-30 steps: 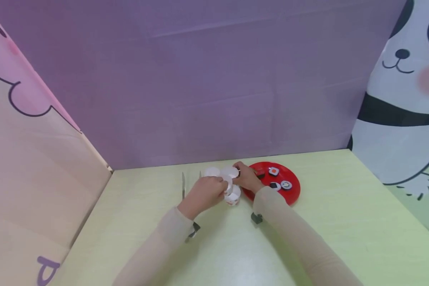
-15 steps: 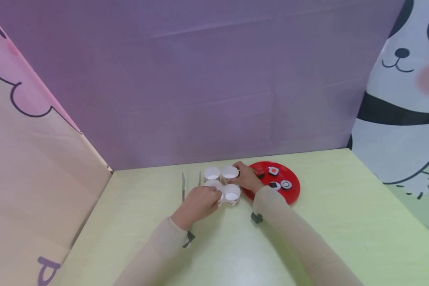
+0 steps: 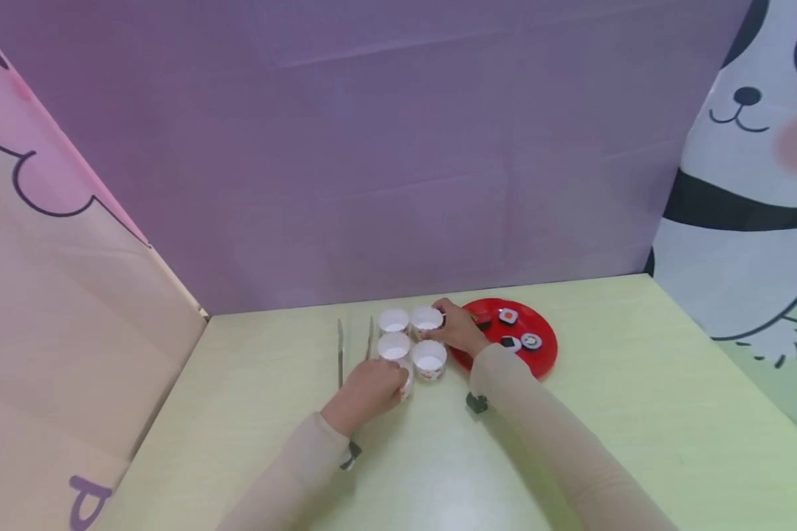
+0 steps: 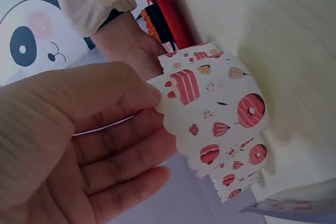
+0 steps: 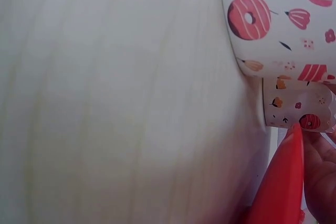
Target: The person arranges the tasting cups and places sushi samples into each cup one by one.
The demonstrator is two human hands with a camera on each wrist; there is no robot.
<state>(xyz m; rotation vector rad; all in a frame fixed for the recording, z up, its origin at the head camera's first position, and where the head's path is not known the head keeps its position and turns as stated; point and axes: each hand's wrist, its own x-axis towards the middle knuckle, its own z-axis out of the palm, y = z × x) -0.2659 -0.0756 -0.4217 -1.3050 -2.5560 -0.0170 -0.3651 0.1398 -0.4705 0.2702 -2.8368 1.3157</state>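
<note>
Cup in the left hand: white paper baking cup (image 4: 218,98) printed with donuts and cake slices, left of the red plate (image 3: 536,362) and on the person's side of it; can't really tell if its bottom touches the table.
Left hand: the left hand (image 3: 367,394) has that cup's rim pinched between thumb and index, other fingers loose.
Right hand: the right hand (image 3: 463,330) reaches over the plate's left edge, thumb and fingers curled around the right side of the far-right cup (image 3: 426,318).
Other cups: far-left cup (image 3: 394,321), middle-left cup (image 3: 394,345) and near-right cup (image 3: 429,359), all upright, bunched left of the plate.
On the plate: sushi pieces, incl. an orange-centred roll (image 3: 508,316), a smiley roll (image 3: 531,341) and a black-and-white one (image 3: 511,344).
Metal stuff: two slim knife-like utensils (image 3: 341,350), well left of the plate.
Table: pale wood-look table (image 3: 637,405) under the plate.
Backdrop: purple sheet (image 3: 398,162) behind the plate, panda print (image 3: 750,184) off to its right.
</note>
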